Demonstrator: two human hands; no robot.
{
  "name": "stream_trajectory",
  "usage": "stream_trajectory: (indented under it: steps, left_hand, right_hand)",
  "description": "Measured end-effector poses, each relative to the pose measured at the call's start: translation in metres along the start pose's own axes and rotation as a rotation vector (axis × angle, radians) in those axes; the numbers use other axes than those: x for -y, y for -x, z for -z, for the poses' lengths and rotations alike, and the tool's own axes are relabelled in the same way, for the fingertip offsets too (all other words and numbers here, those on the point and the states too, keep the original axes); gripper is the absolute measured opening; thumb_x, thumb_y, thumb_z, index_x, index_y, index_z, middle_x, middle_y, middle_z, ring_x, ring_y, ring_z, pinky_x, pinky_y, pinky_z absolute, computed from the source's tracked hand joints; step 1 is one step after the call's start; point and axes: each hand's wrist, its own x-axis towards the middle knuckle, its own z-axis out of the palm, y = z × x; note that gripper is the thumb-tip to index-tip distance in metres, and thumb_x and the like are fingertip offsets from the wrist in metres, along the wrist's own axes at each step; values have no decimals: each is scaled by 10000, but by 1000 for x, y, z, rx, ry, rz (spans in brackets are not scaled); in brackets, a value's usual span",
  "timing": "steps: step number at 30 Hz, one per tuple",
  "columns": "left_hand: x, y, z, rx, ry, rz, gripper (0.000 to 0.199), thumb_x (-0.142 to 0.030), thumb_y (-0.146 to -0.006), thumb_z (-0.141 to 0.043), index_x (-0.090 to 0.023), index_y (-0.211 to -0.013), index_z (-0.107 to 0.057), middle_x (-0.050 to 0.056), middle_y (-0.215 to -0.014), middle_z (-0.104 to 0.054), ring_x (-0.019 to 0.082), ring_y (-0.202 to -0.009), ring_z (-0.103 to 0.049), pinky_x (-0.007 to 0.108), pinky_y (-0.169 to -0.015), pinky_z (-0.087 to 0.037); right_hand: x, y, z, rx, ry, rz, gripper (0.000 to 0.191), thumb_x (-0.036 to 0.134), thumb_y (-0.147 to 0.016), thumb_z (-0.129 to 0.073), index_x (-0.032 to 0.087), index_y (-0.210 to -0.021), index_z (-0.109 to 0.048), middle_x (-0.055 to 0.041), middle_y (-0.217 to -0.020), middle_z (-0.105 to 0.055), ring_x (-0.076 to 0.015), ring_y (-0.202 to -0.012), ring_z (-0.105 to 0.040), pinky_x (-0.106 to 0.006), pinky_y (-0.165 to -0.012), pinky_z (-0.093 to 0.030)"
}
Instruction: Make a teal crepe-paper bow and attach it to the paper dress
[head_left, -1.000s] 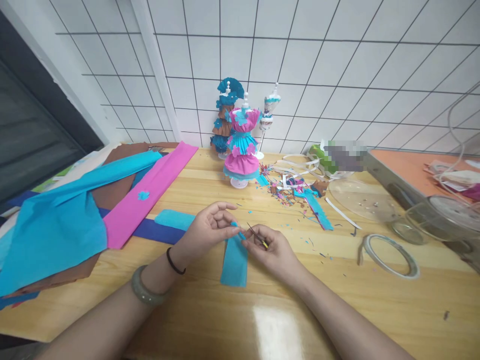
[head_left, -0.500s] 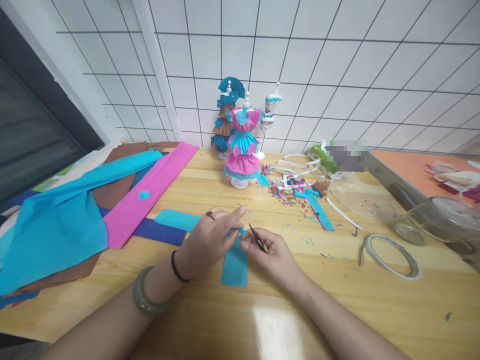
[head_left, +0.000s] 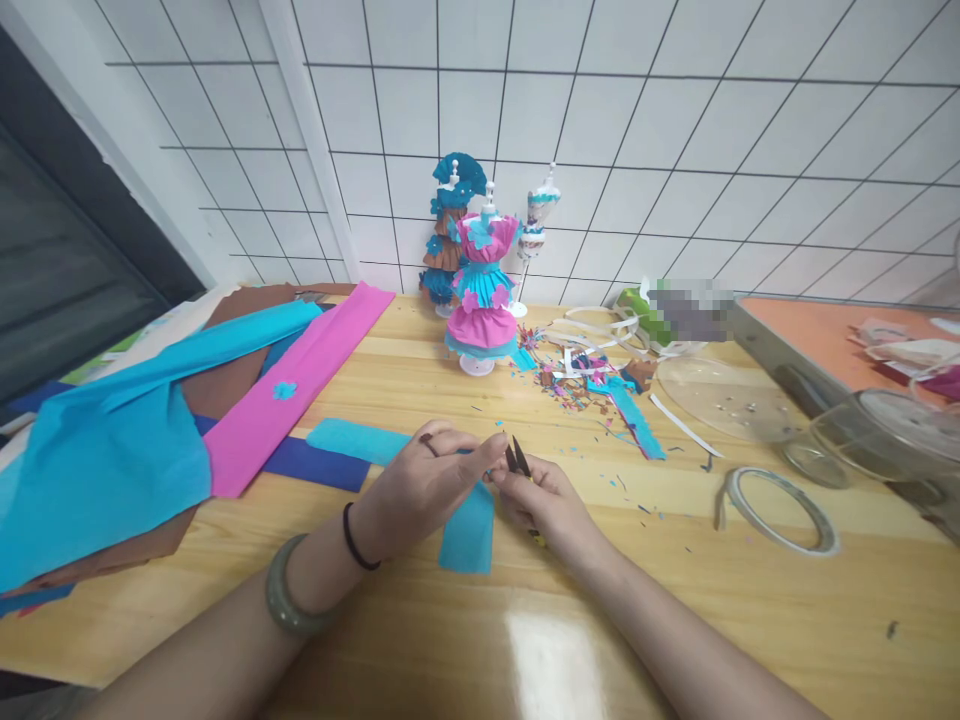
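Note:
My left hand (head_left: 424, 490) is closed in a pinch, its fingertips meeting those of my right hand. A small piece of blue crepe paper sits between the fingers, almost wholly hidden now. My right hand (head_left: 551, 505) is closed round small scissors (head_left: 518, 458) with dark blades and yellow handles, the blades pointing up and slightly apart. Beneath the hands a blue crepe paper strip (head_left: 466, 535) lies flat on the wooden table (head_left: 360, 610). Another light blue strip (head_left: 352, 440) reaches out from behind my left hand.
Three small dress stands, one with a pink and blue paper dress (head_left: 484, 285), stand against the tiled wall. Blue crepe paper (head_left: 112, 450) and a pink strip (head_left: 300, 390) with a blue flower lie left. Paper scraps (head_left: 570, 375), a tape roll (head_left: 784, 510) and a clear container (head_left: 870, 440) are right.
The scissors have turned more upright in my right hand, their blades now parted beside my left thumb. Both hands have come closer together, covering the small blue paper piece.

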Motion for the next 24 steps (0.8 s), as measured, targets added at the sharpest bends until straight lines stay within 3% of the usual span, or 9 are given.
stream_trajectory:
  steps: [3,6,8,11,15,24]
  left_hand:
    - [-4,-3,6,-47,146,98,797,-54,-769,-524,-253,-1403,-83,41,-993,-658,169,-1002,-556,372,-888,-415]
    - [-4,-5,13,-67,261,298,645,-118,-798,-508,-189,-1371,-220,65,-1017,-659,192,-1084,-511,389,-944,-380]
    - [-1,-7,17,1,272,372,454,-178,-819,-508,-186,-1263,-415,73,-1041,-649,202,-1089,-502,383,-939,-379]
    - [2,-9,17,182,274,353,223,-256,-825,-527,-170,-1012,-613,70,-962,-666,202,-998,-538,357,-878,-395]
    - [2,-10,15,351,281,321,187,-224,-852,-485,-179,-893,-662,41,-816,-668,160,-822,-559,321,-787,-389]
    - [3,-8,12,364,333,467,145,-248,-808,-547,-176,-838,-670,37,-768,-648,151,-784,-562,278,-749,-409]
  right_hand:
    - [2,-1,2,-18,112,40,229,387,-756,-560,173,-685,-521,86,-456,-299,-62,-410,-236,-209,-411,-188]
    - [6,0,4,-35,300,114,176,325,-777,-530,166,-702,-545,48,-544,-411,-86,-517,-364,-212,-504,-301]
    - [8,1,5,-3,433,166,159,282,-794,-504,163,-695,-543,26,-618,-464,-101,-602,-416,-220,-580,-341]
    - [7,3,8,66,612,225,140,217,-813,-462,163,-720,-552,23,-641,-491,-107,-625,-440,-221,-599,-351]
    - [6,4,11,81,775,274,117,164,-809,-457,167,-780,-571,20,-672,-543,-108,-633,-478,-215,-592,-351]
    - [7,3,11,38,762,293,120,213,-836,-467,167,-797,-570,14,-688,-553,-109,-643,-483,-212,-602,-376]
